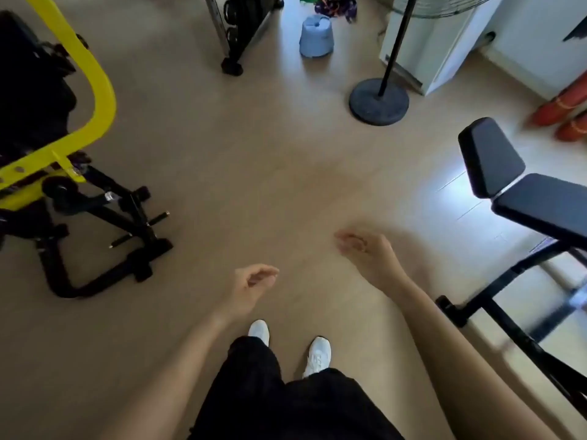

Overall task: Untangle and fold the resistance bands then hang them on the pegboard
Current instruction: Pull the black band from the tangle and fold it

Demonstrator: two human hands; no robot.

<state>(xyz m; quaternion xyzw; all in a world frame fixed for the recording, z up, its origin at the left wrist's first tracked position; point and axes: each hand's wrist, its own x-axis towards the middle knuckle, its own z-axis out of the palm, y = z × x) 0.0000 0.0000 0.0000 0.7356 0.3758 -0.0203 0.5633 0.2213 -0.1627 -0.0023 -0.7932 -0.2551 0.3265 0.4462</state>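
Note:
A tangled heap of purple and orange resistance bands [333, 7] lies on the floor at the far top of the view, behind a blue stool. My left hand [251, 285] hangs in front of me over the bare floor, fingers loosely curled, holding nothing. My right hand [365, 249] is a little further out and to the right, slightly blurred, fingers loosely bent and empty. Both hands are far from the bands. No pegboard is in view.
A yellow and black exercise machine [63, 173] stands at the left. A black weight bench [524, 192] is at the right. A blue stool [316, 36], a fan stand base [378, 101] and a black rack foot [233, 63] stand ahead. My white shoes [317, 355] are below.

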